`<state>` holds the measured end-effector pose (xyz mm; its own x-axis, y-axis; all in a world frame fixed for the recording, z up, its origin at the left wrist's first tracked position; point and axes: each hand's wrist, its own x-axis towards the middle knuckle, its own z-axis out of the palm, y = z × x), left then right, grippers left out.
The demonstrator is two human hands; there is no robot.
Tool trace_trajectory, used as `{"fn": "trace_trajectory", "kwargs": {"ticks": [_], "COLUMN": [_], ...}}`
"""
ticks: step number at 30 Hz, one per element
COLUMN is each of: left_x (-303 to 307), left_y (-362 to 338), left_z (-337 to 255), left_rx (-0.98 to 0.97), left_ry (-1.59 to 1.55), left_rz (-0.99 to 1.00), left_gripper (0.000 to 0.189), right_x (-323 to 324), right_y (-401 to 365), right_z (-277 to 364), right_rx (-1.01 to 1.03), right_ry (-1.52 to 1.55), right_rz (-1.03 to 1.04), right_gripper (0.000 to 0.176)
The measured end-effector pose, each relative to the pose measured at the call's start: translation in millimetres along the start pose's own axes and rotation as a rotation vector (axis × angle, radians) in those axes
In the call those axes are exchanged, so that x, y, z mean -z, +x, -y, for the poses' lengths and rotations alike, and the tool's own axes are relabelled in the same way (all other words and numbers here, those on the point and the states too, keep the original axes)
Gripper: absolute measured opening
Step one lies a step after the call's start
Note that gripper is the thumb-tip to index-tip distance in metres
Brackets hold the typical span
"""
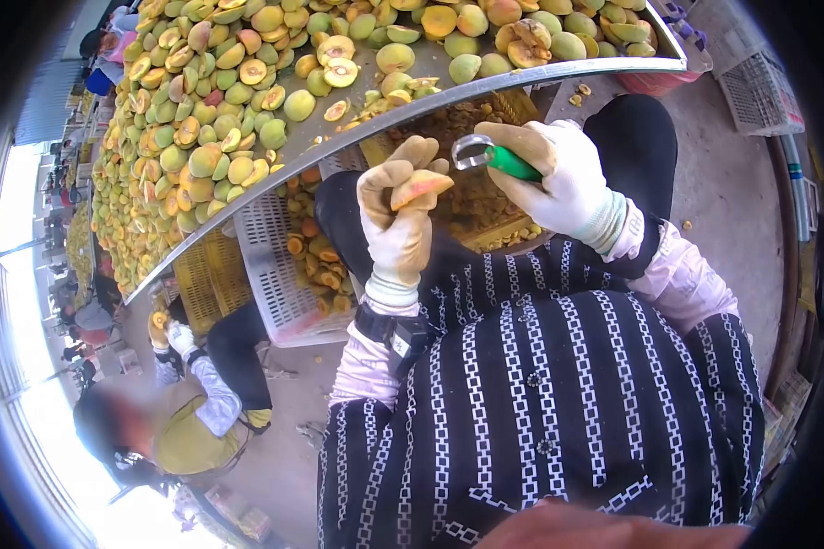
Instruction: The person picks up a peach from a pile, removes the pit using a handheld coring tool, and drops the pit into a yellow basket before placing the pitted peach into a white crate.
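Note:
Gloved fingers of my left hand (pixel 395 224) are closed round a peach half (pixel 419 188), held up in front of my lap. To its right, my right hand (pixel 563 174), also gloved, grips a pitting tool (pixel 515 164) by its green handle. The tool's looped metal blade (pixel 472 151) points toward the peach half, with a gap between them. Over the hands' far side runs a metal-edged table (pixel 389 108) heaped with halved peaches (pixel 206 160). Beneath the hands, fruit pieces (pixel 471 206) lie in a yellow crate, partly hidden by the hands.
A white crate (pixel 264 265) holding peach halves stands left of my legs. Beyond it is a yellow crate (pixel 212 274). A co-worker (pixel 188 412) in gloves sits at the lower left. Another white crate (pixel 762 96) stands at the upper right, near a red tub (pixel 664 84).

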<state>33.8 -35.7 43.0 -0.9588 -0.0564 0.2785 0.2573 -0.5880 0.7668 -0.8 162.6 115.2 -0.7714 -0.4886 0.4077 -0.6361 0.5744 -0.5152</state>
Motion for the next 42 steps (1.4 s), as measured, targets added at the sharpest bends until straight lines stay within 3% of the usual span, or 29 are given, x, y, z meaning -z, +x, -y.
{"fn": "trace_trajectory", "kwargs": {"ticks": [4, 6, 7, 10, 21, 23, 24, 27, 30, 32, 34, 36, 38, 41, 42], "left_x": [-1, 2, -4, -16, -24, -23, -24, -12, 3, 14, 27, 47, 70, 63, 54], "left_y": [1, 4, 7, 11, 8, 4, 3, 4, 2, -2, -7, -12, -18, -19, -15], "left_z": [1, -2, 0, -3, -2, -7, -13, -21, -23, -28, -34, -50, -59, -65, -62], "left_rx": [-0.097, 0.044, 0.075, 0.19, 0.265, 0.357, 0.357, 0.26, 0.182, 0.132, 0.073, 0.039, -0.026, -0.057, -0.06], "left_ry": [0.005, 0.075, 0.192, 0.301, 0.407, 0.364, 0.367, 0.188, 0.055, 0.078, 0.106, 0.138, 0.114, 0.183, 0.232], "left_rz": [-0.098, -0.119, -0.264, -0.322, -0.291, -0.296, -0.293, -0.17, -0.102, -0.098, -0.129, -0.146, -0.138, -0.147, -0.141], "left_gripper": [0.031, 0.033, 0.035, 0.035, 0.026, 0.026, 0.026, 0.031, 0.035, 0.036, 0.039, 0.04, 0.04, 0.04, 0.041], "right_x": [-5, -3, -3, -13, -33, -46, -40, -52, -54, -55, -51, -31, -29, -24, -35], "right_y": [-7, -10, -10, -15, -20, -21, -23, -39, -28, -30, -24, -12, -16, -5, -7], "right_z": [-2, 2, 0, -8, -22, -49, -72, -87, -82, -82, -78, -62, -60, -31, -29], "right_rx": [0.028, -0.111, -0.137, -0.105, -0.117, -0.381, -0.563, -0.534, -0.472, -0.532, -0.458, -0.92, -0.908, -0.409, -0.22], "right_ry": [0.162, 0.15, 0.125, 0.142, 0.155, 0.176, 0.079, -0.04, 0.0, 0.189, 0.17, 0.593, 0.713, 0.559, 0.578], "right_rz": [-0.075, 0.066, 0.111, 0.054, 0.106, 0.13, 0.253, 0.4, 0.393, 0.368, 0.338, 0.546, 0.522, 0.46, 0.332], "right_gripper": [0.038, 0.044, 0.046, 0.046, 0.04, 0.038, 0.036, 0.04, 0.04, 0.041, 0.04, 0.043, 0.045, 0.043, 0.042]}}
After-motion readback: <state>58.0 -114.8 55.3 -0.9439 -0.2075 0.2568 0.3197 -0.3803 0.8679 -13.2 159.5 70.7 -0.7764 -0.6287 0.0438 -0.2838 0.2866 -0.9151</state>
